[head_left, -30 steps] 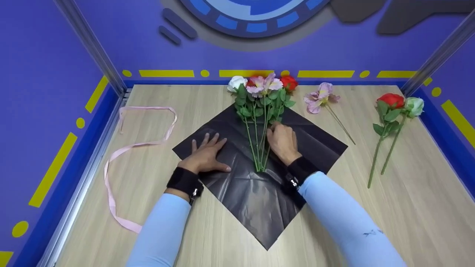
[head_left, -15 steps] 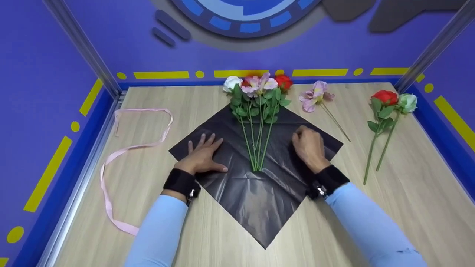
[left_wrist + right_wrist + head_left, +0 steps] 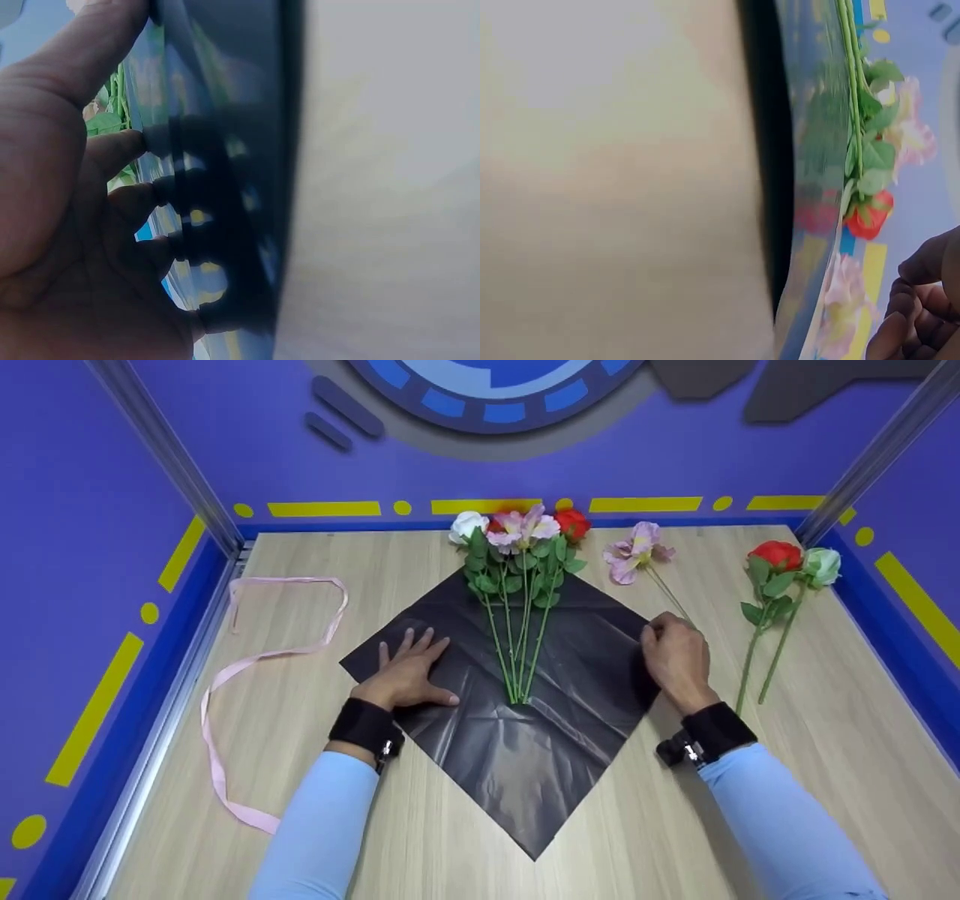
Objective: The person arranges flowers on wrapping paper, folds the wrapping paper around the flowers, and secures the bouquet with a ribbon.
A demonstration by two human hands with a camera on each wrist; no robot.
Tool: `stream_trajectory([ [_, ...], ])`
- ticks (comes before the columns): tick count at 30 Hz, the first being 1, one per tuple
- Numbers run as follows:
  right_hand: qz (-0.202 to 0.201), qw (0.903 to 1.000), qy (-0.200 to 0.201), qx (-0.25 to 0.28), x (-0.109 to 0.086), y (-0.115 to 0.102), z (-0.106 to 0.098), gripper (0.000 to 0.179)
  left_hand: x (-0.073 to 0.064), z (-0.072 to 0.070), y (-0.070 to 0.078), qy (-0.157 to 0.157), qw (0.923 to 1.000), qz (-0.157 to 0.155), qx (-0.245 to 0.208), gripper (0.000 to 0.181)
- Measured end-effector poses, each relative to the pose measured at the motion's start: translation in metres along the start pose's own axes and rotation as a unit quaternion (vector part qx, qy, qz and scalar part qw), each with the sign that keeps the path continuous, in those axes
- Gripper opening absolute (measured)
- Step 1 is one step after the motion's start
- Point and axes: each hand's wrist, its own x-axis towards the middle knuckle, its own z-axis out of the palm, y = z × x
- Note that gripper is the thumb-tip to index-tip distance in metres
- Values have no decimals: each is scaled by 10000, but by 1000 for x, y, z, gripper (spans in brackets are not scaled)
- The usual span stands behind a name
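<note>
A square sheet of black wrapping paper lies cornerwise on the wooden table. On its upper half rests a bunch of artificial flowers: a white rose, red roses and pink blooms, their green stems converging toward the middle. My left hand presses the paper left of the stems, fingers spread; the left wrist view shows its fingertips against the sheet. My right hand overlaps the paper's right corner, its fingers curled with nothing visible between them. In the right wrist view, these curled fingers appear above the sheet.
A loose pink ribbon winds along the table's left side. Beyond my right hand lies a single pink flower, its lower stem partly hidden. Farther right are a red rose and a pale green rose. Blue-purple panels enclose the table.
My right hand has moved right, from the flower stems across the paper to its right corner. My left hand keeps its place on the sheet, and the flowers stay put.
</note>
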Motion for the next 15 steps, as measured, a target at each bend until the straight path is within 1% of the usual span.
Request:
stream_trajectory([
  [6,311,9995,-3,22,-4,19,-11,24,0,0,0,-6,10000,12,13,108],
  [15,501,9986,186,-55,-3,50,-36,28,0,-1,0,34,10000,55,31,107],
])
